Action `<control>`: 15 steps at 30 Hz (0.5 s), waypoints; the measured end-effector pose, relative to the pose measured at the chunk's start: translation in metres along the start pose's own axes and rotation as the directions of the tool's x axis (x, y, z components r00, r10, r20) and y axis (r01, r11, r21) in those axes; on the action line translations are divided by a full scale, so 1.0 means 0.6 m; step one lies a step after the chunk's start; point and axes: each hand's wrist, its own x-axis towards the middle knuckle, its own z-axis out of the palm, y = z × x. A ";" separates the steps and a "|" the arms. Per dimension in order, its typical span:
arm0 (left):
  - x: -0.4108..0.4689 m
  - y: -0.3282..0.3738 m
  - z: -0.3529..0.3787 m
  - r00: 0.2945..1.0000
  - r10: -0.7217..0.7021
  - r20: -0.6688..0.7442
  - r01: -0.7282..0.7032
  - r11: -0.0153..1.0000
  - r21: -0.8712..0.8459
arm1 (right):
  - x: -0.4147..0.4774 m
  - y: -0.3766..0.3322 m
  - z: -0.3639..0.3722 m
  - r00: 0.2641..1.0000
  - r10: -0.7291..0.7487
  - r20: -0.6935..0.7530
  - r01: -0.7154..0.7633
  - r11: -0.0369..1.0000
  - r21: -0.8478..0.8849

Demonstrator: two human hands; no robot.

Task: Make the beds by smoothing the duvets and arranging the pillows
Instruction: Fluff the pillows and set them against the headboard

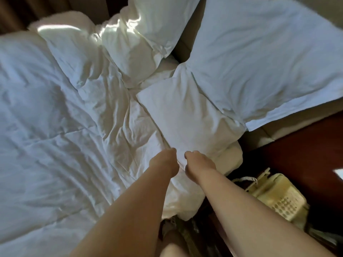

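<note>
A rumpled white duvet [65,117] covers the bed across the left and middle. Its near corner is folded back as a white flap [178,115]. My left hand [165,162] and my right hand [199,166] both grip the near edge of that flap, fingers curled into the fabric, side by side. A large white pillow [269,58] leans at the upper right against the headboard. Two more white pillows lie further back: one pillow [133,43] in sunlight, another pillow [74,52] to its left.
A dark wooden nightstand [306,145] stands right of the bed, with a cream telephone [278,197] on its near part. A beige headboard [185,43] shows between the pillows. Brown curtains [18,12] hang at the top left.
</note>
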 end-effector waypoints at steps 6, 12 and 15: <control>-0.203 -0.030 -0.069 0.963 0.163 -0.215 -0.147 0.985 0.087 | -0.195 -0.047 -0.077 0.997 0.004 -0.081 -0.002 1.000 0.020; -0.376 0.010 -0.061 0.887 0.351 -0.301 -0.299 0.932 0.205 | -0.386 -0.077 -0.090 0.968 0.114 -0.224 -0.100 0.992 0.072; -0.447 0.051 -0.022 0.867 0.425 -0.258 -0.367 0.898 0.244 | -0.473 -0.072 -0.083 0.941 0.194 -0.278 -0.161 0.978 0.136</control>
